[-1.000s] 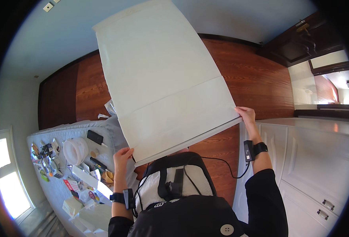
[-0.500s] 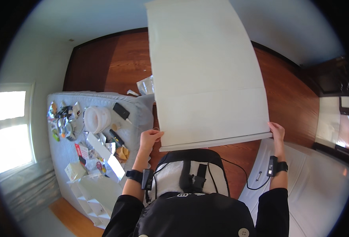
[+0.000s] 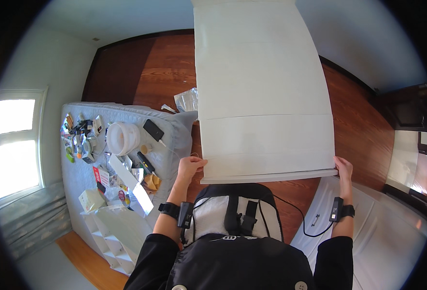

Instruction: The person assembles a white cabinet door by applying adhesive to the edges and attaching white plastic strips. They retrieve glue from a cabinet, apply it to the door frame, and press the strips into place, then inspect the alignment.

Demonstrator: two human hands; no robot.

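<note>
A: Where's the white sheet (image 3: 264,82)?

B: Straight out in front of the person, over the brown floor (image 3: 167,72), its long axis running away toward the far wall (image 3: 141,19). A pale bar (image 3: 271,177) crosses its near end.

A: Which hand is nearer?

B: Neither; they're at opposite near corners. The left hand (image 3: 191,166) pinches the left edge, and the right hand (image 3: 343,169) has the right edge by the bar.

A: How open are they?

B: Barely: thumb and fingers are drawn together with the sheet between. The right fingertips are partly hidden.

A: Any containers?

B: A white tub (image 3: 123,138) on the mattress (image 3: 78,186) to the left, beside a black phone (image 3: 153,129). I can't tell whether it holds anything. Nearer the person, a white shelf unit (image 3: 126,227) has compartments; their contents aren't clear.
</note>
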